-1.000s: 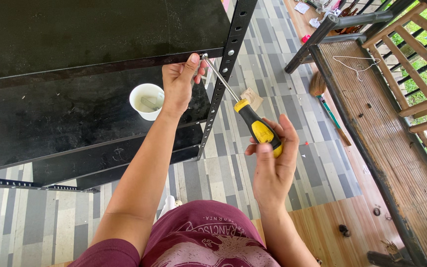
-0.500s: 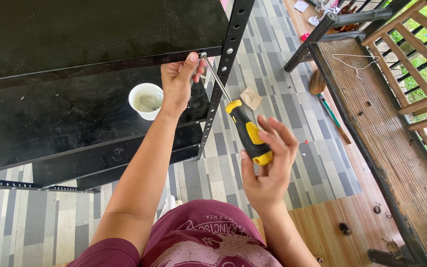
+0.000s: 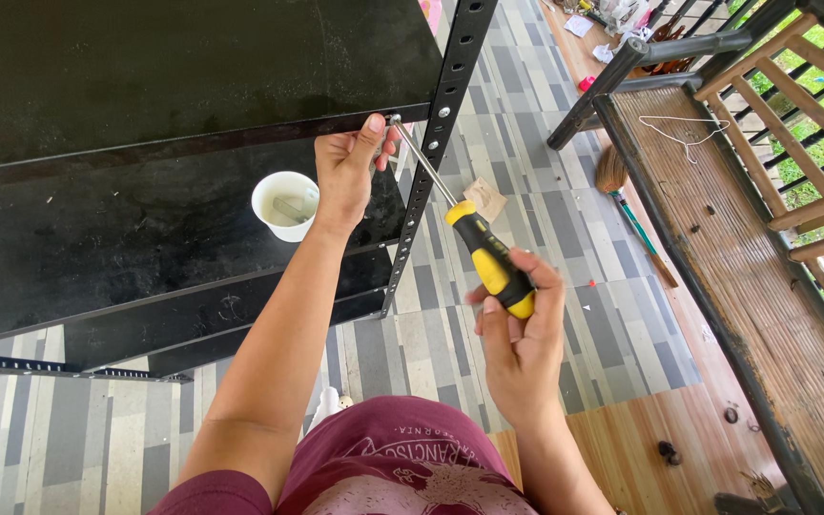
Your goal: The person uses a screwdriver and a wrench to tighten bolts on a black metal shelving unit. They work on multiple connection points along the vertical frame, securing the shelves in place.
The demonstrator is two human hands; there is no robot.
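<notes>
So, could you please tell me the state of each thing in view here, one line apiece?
screwdriver: gripped by the handle, tip at the shelf corner.
right hand: closed on the handle.
left hand: pinching at the shelf edge beside the tip.
black shelf: upright.
white cup: upright on the lower shelf.
broom: lying on the floor.

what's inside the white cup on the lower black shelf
The white cup holds what looks like a few small metal pieces on a pale bottom; its near wall hides the rest.

Small tan paper tag [image 3: 486, 198] on striped floor [image 3: 565, 286].
</notes>
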